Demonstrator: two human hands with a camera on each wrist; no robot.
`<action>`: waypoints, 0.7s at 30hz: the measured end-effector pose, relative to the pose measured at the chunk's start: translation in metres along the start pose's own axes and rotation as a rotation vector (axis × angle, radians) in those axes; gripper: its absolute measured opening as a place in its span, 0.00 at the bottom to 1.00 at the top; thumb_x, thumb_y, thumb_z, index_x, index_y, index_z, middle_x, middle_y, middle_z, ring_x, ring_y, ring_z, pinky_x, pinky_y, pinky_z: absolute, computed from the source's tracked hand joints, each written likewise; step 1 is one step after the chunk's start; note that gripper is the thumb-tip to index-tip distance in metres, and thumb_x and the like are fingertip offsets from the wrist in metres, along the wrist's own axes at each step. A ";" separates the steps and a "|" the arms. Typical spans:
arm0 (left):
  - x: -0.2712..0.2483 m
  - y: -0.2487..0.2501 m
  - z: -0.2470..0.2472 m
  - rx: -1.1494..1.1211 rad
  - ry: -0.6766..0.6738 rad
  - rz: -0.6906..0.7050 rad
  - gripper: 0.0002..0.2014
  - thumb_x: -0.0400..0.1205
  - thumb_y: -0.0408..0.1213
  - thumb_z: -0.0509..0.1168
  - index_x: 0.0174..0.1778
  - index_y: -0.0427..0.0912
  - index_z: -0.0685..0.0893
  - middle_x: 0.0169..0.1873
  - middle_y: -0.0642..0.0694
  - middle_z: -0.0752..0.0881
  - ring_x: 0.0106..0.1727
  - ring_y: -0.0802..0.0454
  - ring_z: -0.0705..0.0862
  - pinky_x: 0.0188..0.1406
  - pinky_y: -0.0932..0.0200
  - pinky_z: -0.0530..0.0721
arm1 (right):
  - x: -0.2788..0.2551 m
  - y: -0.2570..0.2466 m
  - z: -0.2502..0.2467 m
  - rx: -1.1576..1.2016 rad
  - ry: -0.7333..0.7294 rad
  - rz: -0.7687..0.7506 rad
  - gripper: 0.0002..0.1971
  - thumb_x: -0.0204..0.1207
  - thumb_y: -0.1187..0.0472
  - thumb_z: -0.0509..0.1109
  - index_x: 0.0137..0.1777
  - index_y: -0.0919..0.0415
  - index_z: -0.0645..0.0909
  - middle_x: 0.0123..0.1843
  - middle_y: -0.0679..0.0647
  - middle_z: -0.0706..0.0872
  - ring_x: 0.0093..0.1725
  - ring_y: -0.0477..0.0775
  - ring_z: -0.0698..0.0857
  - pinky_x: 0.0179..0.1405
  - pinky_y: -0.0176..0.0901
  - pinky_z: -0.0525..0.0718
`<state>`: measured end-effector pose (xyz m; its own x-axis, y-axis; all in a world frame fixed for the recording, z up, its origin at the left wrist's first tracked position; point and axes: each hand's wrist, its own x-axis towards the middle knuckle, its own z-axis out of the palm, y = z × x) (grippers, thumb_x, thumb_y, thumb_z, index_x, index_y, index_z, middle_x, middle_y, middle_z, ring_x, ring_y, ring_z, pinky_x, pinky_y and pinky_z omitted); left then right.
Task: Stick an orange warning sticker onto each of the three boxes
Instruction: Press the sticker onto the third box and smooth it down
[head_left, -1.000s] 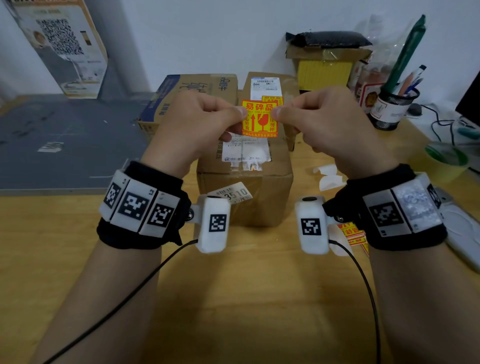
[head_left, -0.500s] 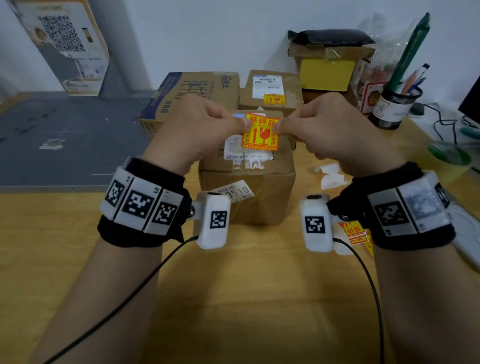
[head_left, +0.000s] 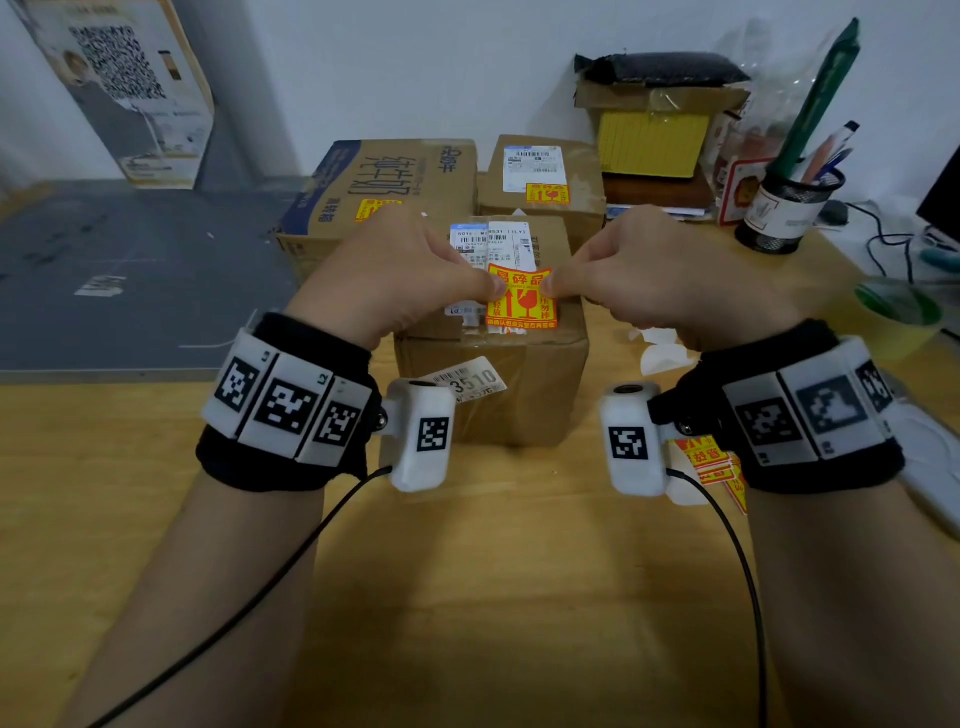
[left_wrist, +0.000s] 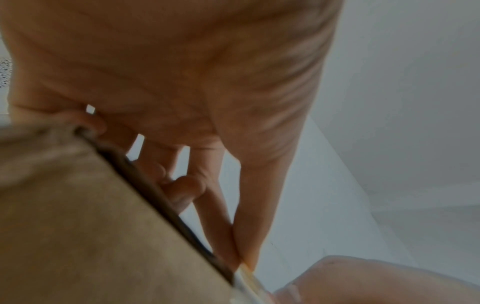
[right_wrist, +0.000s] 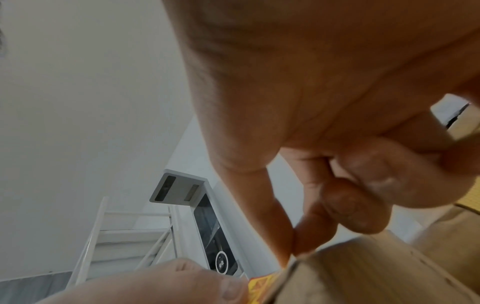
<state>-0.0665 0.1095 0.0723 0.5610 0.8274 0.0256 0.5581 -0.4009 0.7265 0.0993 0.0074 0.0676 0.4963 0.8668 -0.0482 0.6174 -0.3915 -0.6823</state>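
Observation:
An orange warning sticker (head_left: 521, 301) hangs over the near top edge of the front cardboard box (head_left: 498, 395). My left hand (head_left: 395, 275) pinches its upper left corner and my right hand (head_left: 644, 275) pinches its upper right corner. Behind stand a wide printed box (head_left: 384, 182) and a smaller brown box (head_left: 545, 176), each with an orange sticker on it. The left wrist view shows my thumb and forefinger (left_wrist: 241, 236) pressed together at the box edge (left_wrist: 130, 226). A strip of the sticker (right_wrist: 262, 281) shows in the right wrist view beside the box (right_wrist: 363, 273).
Spare orange stickers (head_left: 711, 462) lie on the wooden table (head_left: 493, 597) under my right wrist. White backing scraps (head_left: 660, 353) lie right of the front box. A pen holder (head_left: 789, 202), a yellow box stack (head_left: 654, 135) and a green tape roll (head_left: 898, 312) stand at the right.
Both hands have brought the sticker down and toward me, from in front of the far boxes to the front box's top near edge.

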 end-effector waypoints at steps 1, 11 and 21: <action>0.000 0.000 0.000 0.000 0.003 -0.002 0.12 0.70 0.50 0.80 0.42 0.47 0.95 0.37 0.50 0.92 0.46 0.54 0.88 0.49 0.50 0.87 | 0.000 0.000 0.000 0.007 -0.001 0.001 0.24 0.78 0.51 0.77 0.58 0.76 0.88 0.31 0.58 0.71 0.23 0.46 0.68 0.20 0.37 0.64; -0.002 0.001 -0.001 -0.014 -0.003 -0.032 0.14 0.71 0.53 0.78 0.38 0.44 0.95 0.44 0.38 0.92 0.42 0.51 0.84 0.40 0.55 0.77 | -0.002 -0.002 0.001 0.106 -0.032 0.002 0.19 0.81 0.54 0.74 0.48 0.76 0.88 0.33 0.61 0.73 0.33 0.58 0.70 0.28 0.46 0.67; -0.001 0.000 0.001 0.018 -0.033 -0.015 0.13 0.70 0.50 0.80 0.43 0.45 0.95 0.37 0.51 0.91 0.45 0.56 0.88 0.46 0.49 0.87 | -0.001 0.000 0.003 0.028 -0.058 0.021 0.22 0.80 0.52 0.75 0.55 0.77 0.88 0.33 0.62 0.76 0.32 0.57 0.72 0.25 0.42 0.68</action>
<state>-0.0666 0.1082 0.0722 0.5725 0.8198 -0.0078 0.5770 -0.3961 0.7143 0.0972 0.0076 0.0656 0.4726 0.8751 -0.1041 0.5895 -0.4017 -0.7008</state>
